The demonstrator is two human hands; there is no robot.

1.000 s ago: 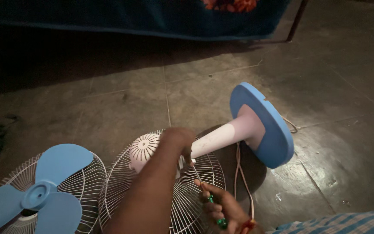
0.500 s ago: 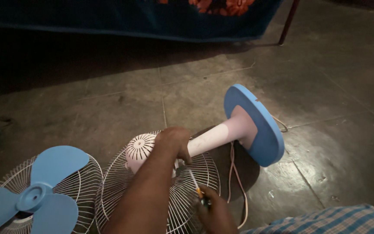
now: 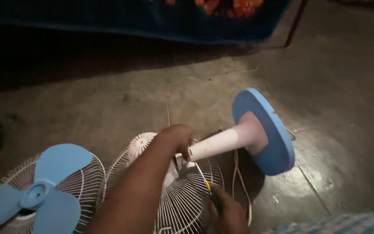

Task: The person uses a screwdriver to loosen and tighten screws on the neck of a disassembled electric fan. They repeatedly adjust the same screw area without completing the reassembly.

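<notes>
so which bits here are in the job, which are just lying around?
In hand: left hand on white fan body, right hand with screwdriver, stand and blue base, rear grille.
Lying about: blue blade on second grille, cord.

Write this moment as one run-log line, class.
left hand: grips fan motor housing | right hand: holds screwdriver, tip at fan neck | blue base tipped sideways | blue blade on guard, left

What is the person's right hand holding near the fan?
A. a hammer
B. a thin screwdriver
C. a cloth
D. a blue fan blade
B: the right hand grips a thin screwdriver whose metal shaft points up toward the white fan neck, where the left hand rests.
</notes>
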